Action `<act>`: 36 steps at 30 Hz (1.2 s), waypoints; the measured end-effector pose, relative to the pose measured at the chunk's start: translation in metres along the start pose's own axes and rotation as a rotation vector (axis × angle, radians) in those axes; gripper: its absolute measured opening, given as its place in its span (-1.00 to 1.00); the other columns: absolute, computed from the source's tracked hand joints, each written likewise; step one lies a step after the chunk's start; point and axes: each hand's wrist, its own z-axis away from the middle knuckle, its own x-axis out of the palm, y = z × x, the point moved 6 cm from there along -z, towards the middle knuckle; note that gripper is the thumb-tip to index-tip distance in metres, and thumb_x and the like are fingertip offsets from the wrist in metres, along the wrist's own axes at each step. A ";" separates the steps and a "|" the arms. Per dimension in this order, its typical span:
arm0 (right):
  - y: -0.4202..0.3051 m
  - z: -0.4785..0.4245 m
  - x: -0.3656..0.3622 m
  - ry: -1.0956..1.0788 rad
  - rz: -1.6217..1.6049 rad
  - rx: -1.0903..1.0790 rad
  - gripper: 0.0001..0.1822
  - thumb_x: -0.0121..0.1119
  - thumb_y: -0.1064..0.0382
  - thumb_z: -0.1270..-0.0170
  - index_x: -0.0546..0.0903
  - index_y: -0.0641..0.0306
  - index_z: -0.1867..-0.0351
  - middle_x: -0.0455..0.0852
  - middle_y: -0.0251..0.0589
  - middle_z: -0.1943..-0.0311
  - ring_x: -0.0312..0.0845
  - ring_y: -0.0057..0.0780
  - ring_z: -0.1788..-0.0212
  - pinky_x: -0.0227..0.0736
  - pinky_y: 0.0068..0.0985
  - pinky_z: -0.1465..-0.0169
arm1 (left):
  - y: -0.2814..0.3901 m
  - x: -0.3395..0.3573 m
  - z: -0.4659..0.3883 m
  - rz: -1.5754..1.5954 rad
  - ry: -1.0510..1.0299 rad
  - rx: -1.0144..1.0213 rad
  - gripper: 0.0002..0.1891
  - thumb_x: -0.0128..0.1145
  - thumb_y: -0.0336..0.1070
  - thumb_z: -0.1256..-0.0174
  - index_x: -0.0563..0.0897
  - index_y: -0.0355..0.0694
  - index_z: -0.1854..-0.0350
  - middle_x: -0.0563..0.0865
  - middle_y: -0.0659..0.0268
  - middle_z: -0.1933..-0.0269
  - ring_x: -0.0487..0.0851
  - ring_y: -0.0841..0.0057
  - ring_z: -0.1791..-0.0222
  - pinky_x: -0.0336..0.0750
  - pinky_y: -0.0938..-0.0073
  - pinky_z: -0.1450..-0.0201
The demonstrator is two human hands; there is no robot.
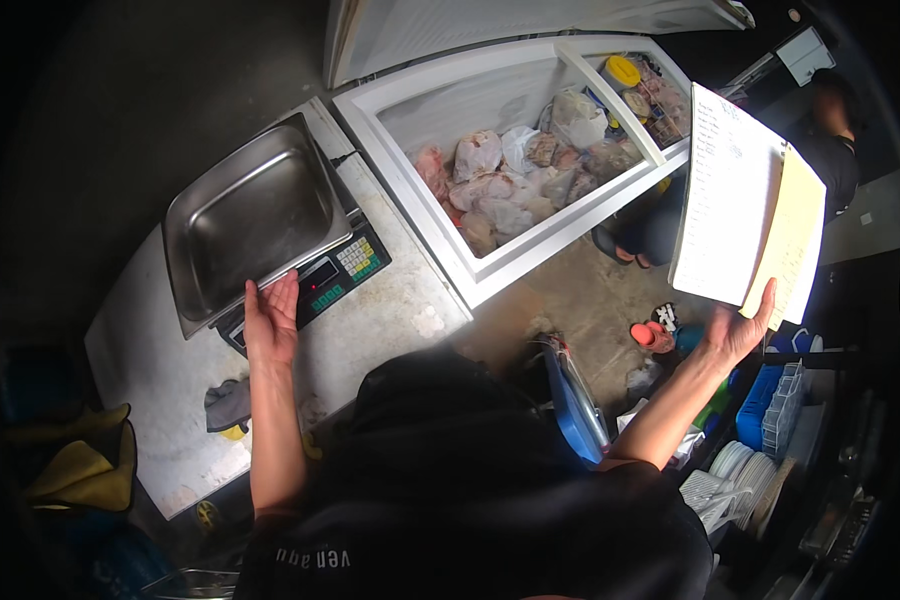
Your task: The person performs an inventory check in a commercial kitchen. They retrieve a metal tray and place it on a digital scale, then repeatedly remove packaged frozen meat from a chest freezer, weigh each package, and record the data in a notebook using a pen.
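Note:
My left hand (272, 319), palm up with its fingers apart, is at the near rim of a stainless steel tray (251, 225). The tray rests on a digital scale (322, 285) with a keypad; whether my fingertips bear on the rim, I cannot tell. Out to the right, my right hand (739, 330) grips the lower edge of an open notebook (727, 202) with handwriting on its page. A yellow sheet (791, 217), also written on, lies against it under my thumb. Beyond, a chest freezer (450, 277) stands open, holding several plastic-wrapped frozen packages (495, 187).
The scale stands on a worn white surface (360, 337), with a grey cloth (227, 405) near my left forearm. A person (832, 161) is behind the notebook. Orange clogs (652, 337) and a blue panel-like object (570, 405) are on the right, beside stacked plates (742, 469) and a blue basket (757, 401).

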 end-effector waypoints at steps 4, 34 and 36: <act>-0.011 0.004 0.007 -0.015 0.024 -0.003 -0.49 0.11 0.26 -0.34 0.34 0.38 -0.27 0.52 -0.05 -0.17 0.42 -0.27 -0.22 0.25 -0.17 -0.32 | 0.002 0.005 -0.003 0.004 -0.021 0.005 -0.62 -0.15 -0.16 -0.51 0.33 -0.53 0.17 0.56 -0.29 0.00 0.58 0.04 -0.12 0.59 0.25 -0.16; 0.119 -0.144 -0.063 -0.017 0.411 0.510 -0.42 0.08 0.01 -0.35 0.37 0.40 -0.23 0.51 -0.13 -0.10 0.42 -0.34 -0.13 0.28 -0.33 -0.18 | -0.078 0.190 0.027 -1.787 0.108 1.105 -0.49 0.36 -0.21 -0.09 0.50 -0.30 -0.06 0.60 0.08 -0.04 0.56 0.14 -0.03 0.48 0.31 -0.07; 0.139 -0.159 -0.079 -0.125 0.334 0.569 -0.43 0.08 0.05 -0.35 0.36 0.41 -0.24 0.51 -0.14 -0.11 0.45 -0.34 -0.12 0.32 -0.40 -0.17 | -0.063 0.170 0.020 -2.217 0.302 0.957 -0.22 0.39 -0.05 0.00 0.38 -0.33 -0.26 0.48 -0.05 -0.20 0.46 0.06 -0.19 0.40 0.18 -0.21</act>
